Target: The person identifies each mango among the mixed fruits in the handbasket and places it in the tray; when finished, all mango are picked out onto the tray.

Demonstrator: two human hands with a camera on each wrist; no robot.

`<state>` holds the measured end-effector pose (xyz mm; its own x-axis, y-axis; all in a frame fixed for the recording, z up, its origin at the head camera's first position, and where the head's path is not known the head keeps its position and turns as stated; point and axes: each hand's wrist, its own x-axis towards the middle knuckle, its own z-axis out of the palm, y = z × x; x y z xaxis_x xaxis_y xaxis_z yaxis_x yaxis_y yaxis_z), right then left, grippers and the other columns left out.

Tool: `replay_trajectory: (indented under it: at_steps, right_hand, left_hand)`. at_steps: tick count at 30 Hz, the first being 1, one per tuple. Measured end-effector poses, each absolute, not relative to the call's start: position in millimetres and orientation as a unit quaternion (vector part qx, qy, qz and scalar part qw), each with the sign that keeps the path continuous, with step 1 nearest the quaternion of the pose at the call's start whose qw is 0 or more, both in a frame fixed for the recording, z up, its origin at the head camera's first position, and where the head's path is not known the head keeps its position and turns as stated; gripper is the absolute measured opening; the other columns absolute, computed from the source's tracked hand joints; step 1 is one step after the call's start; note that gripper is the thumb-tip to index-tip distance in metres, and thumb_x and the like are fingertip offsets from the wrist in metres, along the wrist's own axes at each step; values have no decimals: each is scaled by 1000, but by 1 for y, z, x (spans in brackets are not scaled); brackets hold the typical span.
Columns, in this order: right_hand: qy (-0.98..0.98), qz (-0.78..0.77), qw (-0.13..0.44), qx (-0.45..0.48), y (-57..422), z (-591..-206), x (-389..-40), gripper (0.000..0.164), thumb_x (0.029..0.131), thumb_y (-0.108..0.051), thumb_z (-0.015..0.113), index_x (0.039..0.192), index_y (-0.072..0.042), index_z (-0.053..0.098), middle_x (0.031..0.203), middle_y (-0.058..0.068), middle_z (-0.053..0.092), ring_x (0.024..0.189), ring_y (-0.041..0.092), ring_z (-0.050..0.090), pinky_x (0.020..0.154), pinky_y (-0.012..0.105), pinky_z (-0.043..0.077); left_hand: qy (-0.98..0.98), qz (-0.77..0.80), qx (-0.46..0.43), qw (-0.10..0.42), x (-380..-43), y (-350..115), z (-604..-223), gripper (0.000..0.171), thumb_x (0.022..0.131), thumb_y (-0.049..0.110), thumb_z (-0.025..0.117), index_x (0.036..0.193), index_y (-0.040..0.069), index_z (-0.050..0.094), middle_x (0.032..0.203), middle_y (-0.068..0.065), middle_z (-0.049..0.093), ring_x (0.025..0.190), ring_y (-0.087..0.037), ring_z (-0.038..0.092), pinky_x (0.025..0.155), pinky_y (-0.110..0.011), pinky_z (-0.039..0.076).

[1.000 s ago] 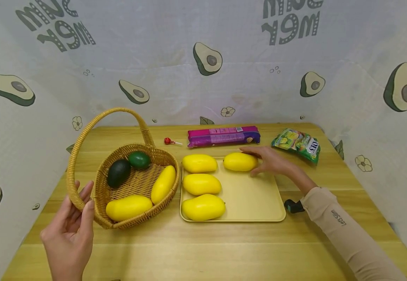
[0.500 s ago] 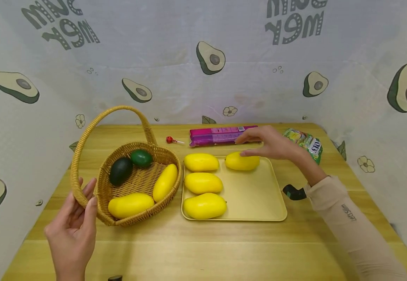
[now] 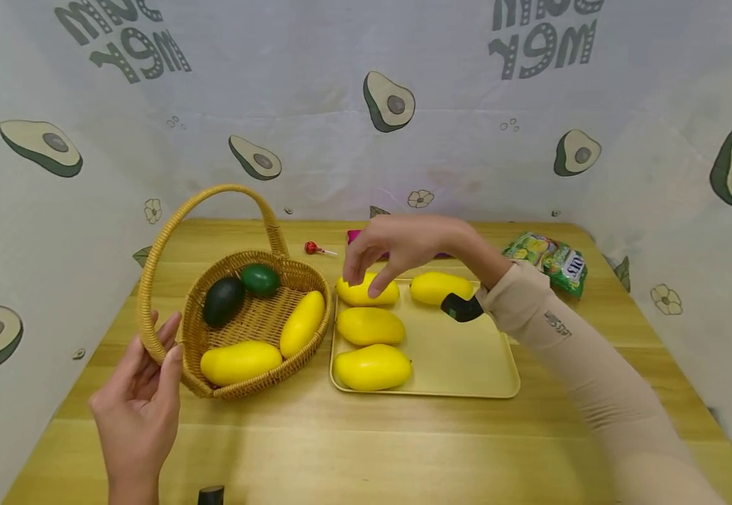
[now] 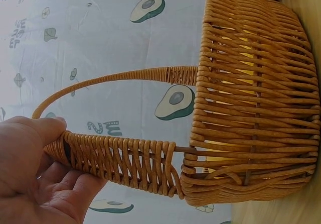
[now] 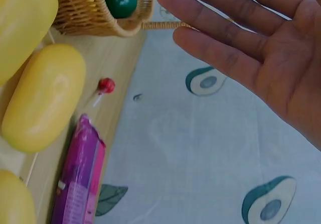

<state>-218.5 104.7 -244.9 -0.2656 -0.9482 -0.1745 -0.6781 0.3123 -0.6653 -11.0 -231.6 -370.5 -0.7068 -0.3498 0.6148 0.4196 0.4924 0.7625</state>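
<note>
My left hand [image 3: 141, 403] grips the side of the arched handle [image 3: 208, 191] of a wicker basket [image 3: 248, 331]; in the left wrist view the thumb lies over the woven strip. Inside the basket are two yellow mangoes [image 3: 241, 362], a dark avocado [image 3: 223, 301] and a smaller green fruit [image 3: 260, 280]. Nothing is held by my right hand [image 3: 410, 242], which hovers over the back of a cream tray [image 3: 460, 361], fingers bent downward. A mango [image 3: 387, 291] shows partly beneath it. Three other mangoes [image 3: 370, 327] lie on the tray, two at left and one at back right.
Behind the tray, a purple packet [image 5: 77, 184] is mostly covered by my right hand in the head view. A red lollipop [image 3: 311, 247] lies to its left, a green candy bag [image 3: 549, 259] at back right. Printed cloth [image 3: 315, 105] encloses the wooden table [image 3: 340, 449].
My right hand has let go of the back-right mango on the tray, lifted, and moved left over the back-left one. My left hand keeps its grip on the handle.
</note>
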Motion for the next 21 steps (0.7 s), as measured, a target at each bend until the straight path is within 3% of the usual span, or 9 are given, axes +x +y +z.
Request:
replay_trajectory:
  at_steps: [5,10,15,17,21]
  right_hand:
    - [723,-215,328,-568,56,-248,-230,27,97,-7,83,121,0,76,119,12,78,109,21,75,104,32,61]
    - [707,-159,362,-586,7,-264,-229,20,105,-14,74,117,1,80,110,11,81,100,17,75,98,26,61]
    - [728,-20,395,-560,-22,-278,-224,33,112,-26,63,103,-1,82,88,8,72,75,11,54,78,21,48]
    - [734,-5,384,-561,-28,-281,-223,32,113,-28,61,109,-3,82,94,5,73,79,8,53,81,20,47]
    - [735,-62,343,-581,-36,-279,-224,29,112,-22,63,130,-5,78,124,5,78,111,11,71,103,21,55]
  left_hand:
    - [-772,-503,-31,387,-13,-233,-370,53,98,-15,67,148,3,64,133,-12,75,120,-8,73,92,-15,59]
    - [-776,-507,-24,373,-14,-234,-369,55,100,-14,66,150,7,62,135,-14,74,122,-8,72,94,-17,59]
    - [-781,-505,-26,365,-15,-233,-369,55,100,-13,66,151,8,62,136,-14,74,123,-7,72,94,-17,59]
    - [-781,-502,-26,371,-14,-233,-368,55,99,-15,66,150,7,63,135,-13,74,122,-7,72,93,-16,59]
    - [-776,-503,-29,379,-12,-233,-368,54,98,-16,67,148,5,65,134,-12,75,122,-8,72,93,-16,59]
